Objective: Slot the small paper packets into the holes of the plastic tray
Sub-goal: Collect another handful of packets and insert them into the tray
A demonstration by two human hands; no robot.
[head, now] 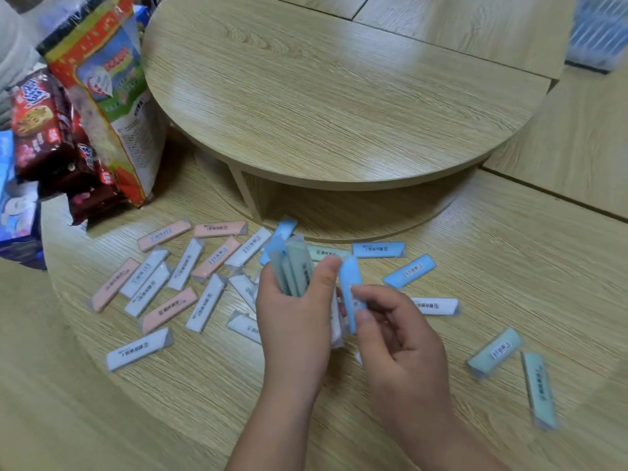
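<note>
**Both hands hold packets**

The left hand [292,328] grips an upright bundle [295,266] of green and blue packets. The right hand [401,341] pinches one blue packet [350,287] just beside the bundle. Loose packets [206,302] in pink, white, blue and green lie scattered on the wood surface [170,419], near a low round table [323,96]. Snack bags [98,79] stand at the left.

blue box [13,212] cropped, print on packets [139,353] unreadable

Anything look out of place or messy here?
Loose packets lie strewn at all angles over the wooden surface, two green ones apart at right. The left hand grips a bundle, the right hand a blue packet; no tray shows nearby.
</note>
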